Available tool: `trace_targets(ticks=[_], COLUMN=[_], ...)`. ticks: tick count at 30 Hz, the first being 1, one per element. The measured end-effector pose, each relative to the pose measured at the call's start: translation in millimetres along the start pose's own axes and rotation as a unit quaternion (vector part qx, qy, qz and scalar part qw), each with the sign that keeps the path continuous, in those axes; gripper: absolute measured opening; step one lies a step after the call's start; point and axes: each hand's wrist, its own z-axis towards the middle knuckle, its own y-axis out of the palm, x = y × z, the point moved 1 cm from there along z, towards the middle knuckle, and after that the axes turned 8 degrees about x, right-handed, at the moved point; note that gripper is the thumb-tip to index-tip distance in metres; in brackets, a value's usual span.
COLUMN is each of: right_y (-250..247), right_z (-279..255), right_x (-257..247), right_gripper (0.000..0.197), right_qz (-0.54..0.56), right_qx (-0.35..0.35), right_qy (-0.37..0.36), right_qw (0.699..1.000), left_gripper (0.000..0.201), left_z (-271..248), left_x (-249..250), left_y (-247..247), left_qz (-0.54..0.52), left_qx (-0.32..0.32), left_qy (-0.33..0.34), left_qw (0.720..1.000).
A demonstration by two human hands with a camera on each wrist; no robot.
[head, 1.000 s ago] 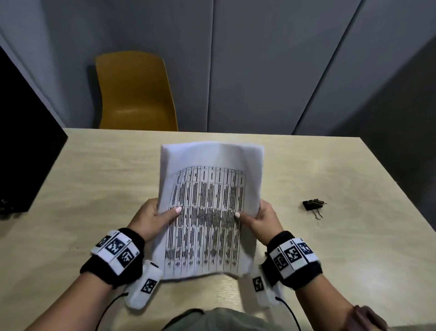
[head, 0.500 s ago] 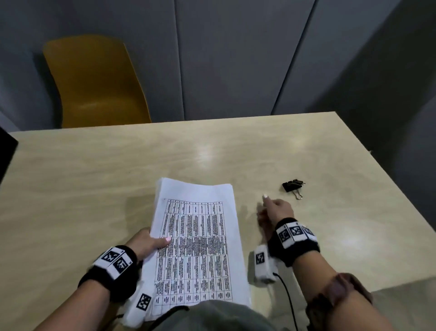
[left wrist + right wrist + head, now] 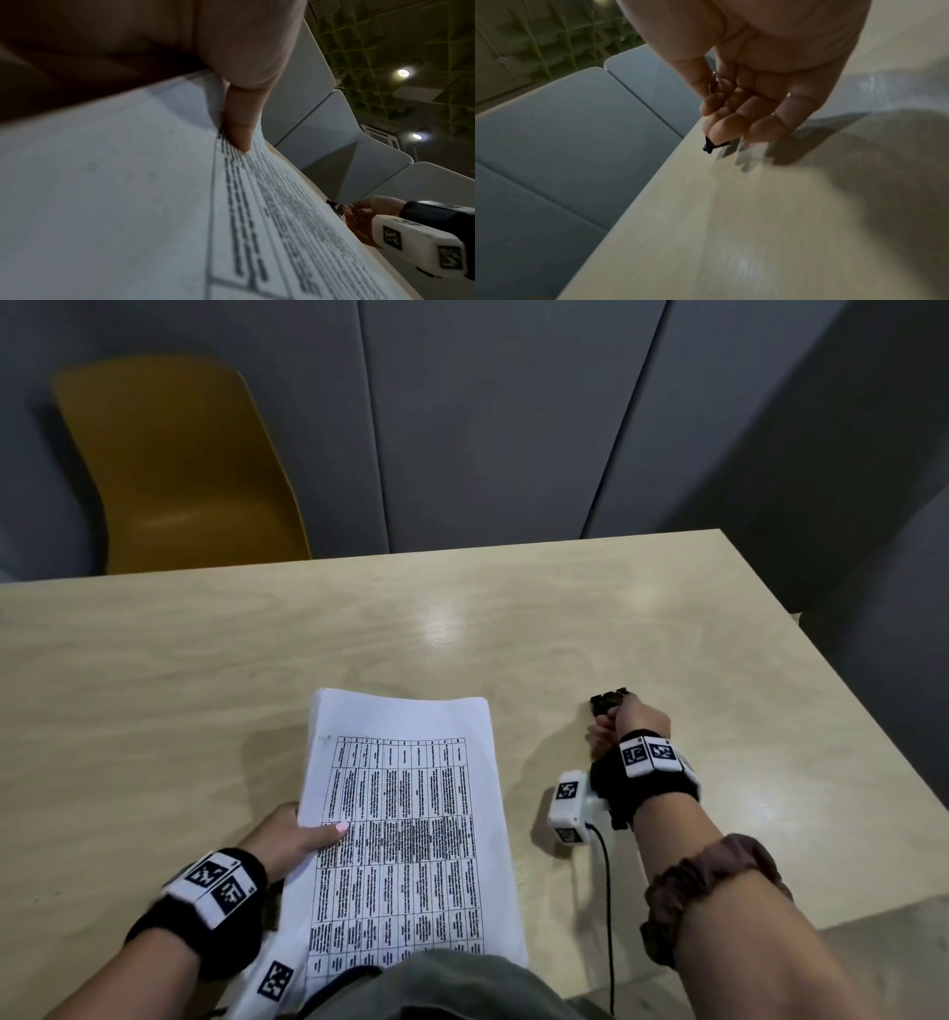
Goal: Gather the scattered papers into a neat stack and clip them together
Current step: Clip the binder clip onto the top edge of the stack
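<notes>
- Hands, head view: the right hand (image 3: 624, 724) is out on the counter (image 3: 513, 634), its fingers curled round the black clip (image 3: 608, 700); the left hand (image 3: 287, 839) grips the stack (image 3: 405, 814) at its left edge, thumb on top.
- Same view: the stack lies flat with its long axis running away from the person, its far short edge up the counter. The clip sits to the right of that far edge, apart from the paper, so the right hand is the nearer one to bring it across; I judge the move goes leftward to that edge or a corner.
- Left wrist view: the thumb (image 3: 244, 121) presses down on the printed top sheet, the other fingers hidden beneath. Beyond the paper's right edge the right hand shows, with the clip at its fingertips.
- Right wrist view: the thumb and fingers (image 3: 731, 121) pinch the clip, its black body poking out below them and a wire handle loop showing near the thumb. Whether it has left the counter I cannot tell.
</notes>
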Motion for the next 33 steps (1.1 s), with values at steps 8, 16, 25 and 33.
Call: trace_targets(ticks=[8,16,25,33], right_y=[19.5,30.1,40.0,43.2], right_z=[-111.1,-146.2,-135.6,-132.5], right_x=[52.7,68.3,50.0,42.8], right_gripper=[0.034,0.014,0.027,0.068], right_qz=[-0.199,-0.469,-0.451,-0.499], right_qx=[-0.26,-0.296,-0.361,-0.379], right_qy=[-0.17,-0.525,-0.357,-0.305], right_qw=[0.93,0.646,0.734,0.717], left_gripper=[0.047,0.051,0.05,0.047], left_z=[1.9,-8.6,-11.0,-8.7], left_x=[-3.5,-1.8,-5.0,-7.1], left_y=[-0.8,2.2,3.3,2.8], left_qz=[-0.008,0.004,-0.011,-0.02], left_qx=[0.011,0.052,0.049,0.036], left_qy=[0.005,-0.002,-0.001,0.017], left_qw=[1.0,0.999,0.999,0.999])
